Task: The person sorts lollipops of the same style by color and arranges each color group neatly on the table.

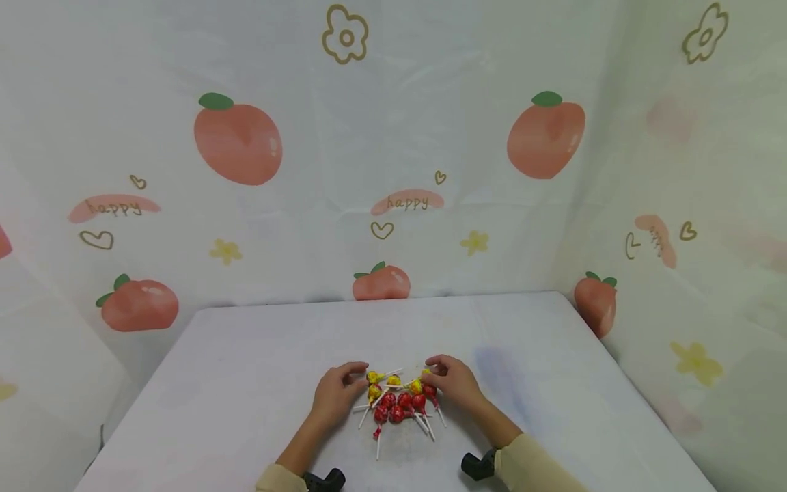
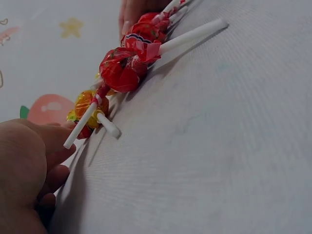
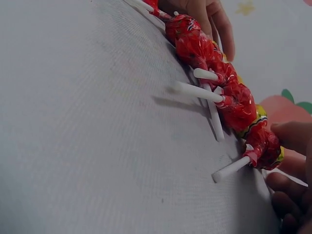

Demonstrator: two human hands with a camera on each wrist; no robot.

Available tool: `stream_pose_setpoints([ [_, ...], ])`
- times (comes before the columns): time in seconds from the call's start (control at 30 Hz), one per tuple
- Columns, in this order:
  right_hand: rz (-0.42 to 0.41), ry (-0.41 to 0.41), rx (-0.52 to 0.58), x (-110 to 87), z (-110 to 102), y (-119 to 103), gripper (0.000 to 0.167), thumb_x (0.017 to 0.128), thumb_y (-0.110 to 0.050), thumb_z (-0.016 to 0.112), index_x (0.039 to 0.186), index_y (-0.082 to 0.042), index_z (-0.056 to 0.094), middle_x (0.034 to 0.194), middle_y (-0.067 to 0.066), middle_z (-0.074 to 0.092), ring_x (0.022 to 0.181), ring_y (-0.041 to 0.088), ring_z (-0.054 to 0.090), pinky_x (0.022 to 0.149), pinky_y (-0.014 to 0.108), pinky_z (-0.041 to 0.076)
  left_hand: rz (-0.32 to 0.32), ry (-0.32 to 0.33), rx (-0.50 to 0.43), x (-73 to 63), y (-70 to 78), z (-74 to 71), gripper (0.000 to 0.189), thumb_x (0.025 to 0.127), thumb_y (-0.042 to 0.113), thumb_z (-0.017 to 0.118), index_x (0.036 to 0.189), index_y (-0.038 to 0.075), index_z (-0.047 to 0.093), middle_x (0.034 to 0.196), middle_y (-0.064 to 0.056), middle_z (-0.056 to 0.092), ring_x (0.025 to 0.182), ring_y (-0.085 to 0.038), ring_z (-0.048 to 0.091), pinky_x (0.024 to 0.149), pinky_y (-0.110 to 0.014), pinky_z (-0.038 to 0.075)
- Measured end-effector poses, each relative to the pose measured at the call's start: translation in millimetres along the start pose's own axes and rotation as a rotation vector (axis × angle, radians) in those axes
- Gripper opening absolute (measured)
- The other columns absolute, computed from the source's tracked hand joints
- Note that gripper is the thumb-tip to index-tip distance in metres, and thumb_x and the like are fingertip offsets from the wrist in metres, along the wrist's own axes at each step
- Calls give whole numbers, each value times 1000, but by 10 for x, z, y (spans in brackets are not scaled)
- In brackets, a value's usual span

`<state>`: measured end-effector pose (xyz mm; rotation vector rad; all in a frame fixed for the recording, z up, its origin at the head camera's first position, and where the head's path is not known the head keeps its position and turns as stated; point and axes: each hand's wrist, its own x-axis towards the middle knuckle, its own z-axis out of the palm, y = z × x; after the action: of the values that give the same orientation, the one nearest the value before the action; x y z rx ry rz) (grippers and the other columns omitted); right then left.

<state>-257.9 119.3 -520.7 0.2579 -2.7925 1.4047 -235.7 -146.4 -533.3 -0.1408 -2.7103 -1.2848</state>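
Note:
A small heap of wrapped lollipops lies on the white table between the two hands. Red lollipops are at its near side, while yellow lollipops lie toward the back; white sticks point in several directions. At the heap's left edge is my left hand, its relaxed fingers beside a yellow lollipop. My right hand cups the right edge, with its thumb at a red lollipop and a yellow one behind. Neither hand visibly grips a lollipop. Some fingertips are hidden behind the wrappers.
The white tabletop stretches around the heap. A cloth printed with peaches and flowers hangs behind and along the sides. Black wrist devices sit at the beige sleeves, low over the table.

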Motion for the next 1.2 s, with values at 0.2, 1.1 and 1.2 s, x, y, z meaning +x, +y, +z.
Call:
stream_pose_setpoints([
  [0.2, -4, 6, -35, -18, 10, -8, 25, 81, -25, 79, 98, -9, 69, 79, -2, 56, 71, 16, 49, 61, 30, 44, 26, 6, 56, -19, 36, 33, 23, 88, 22, 72, 111, 23, 73, 93, 5, 58, 81, -14, 46, 68, -32, 38],
  [1.1, 52, 3, -49, -5, 22, -55, 22, 80, -24, 80, 92, -9, 70, 75, -2, 54, 65, 15, 48, 56, 28, 42, 46, -14, 73, 52, 66, -46, 23, 87, 19, 73, 111, 20, 71, 96, 10, 65, 78, -10, 49, 68, -30, 41],
  [1.2, 46, 6, -52, -11, 20, -54, 21, 80, -23, 80, 92, -9, 70, 75, -2, 54, 66, 15, 47, 56, 28, 42, 43, -46, 20, 102, 54, -123, 25, 89, 17, 72, 113, 19, 70, 101, 6, 67, 83, -11, 55, 72, -32, 46],
])
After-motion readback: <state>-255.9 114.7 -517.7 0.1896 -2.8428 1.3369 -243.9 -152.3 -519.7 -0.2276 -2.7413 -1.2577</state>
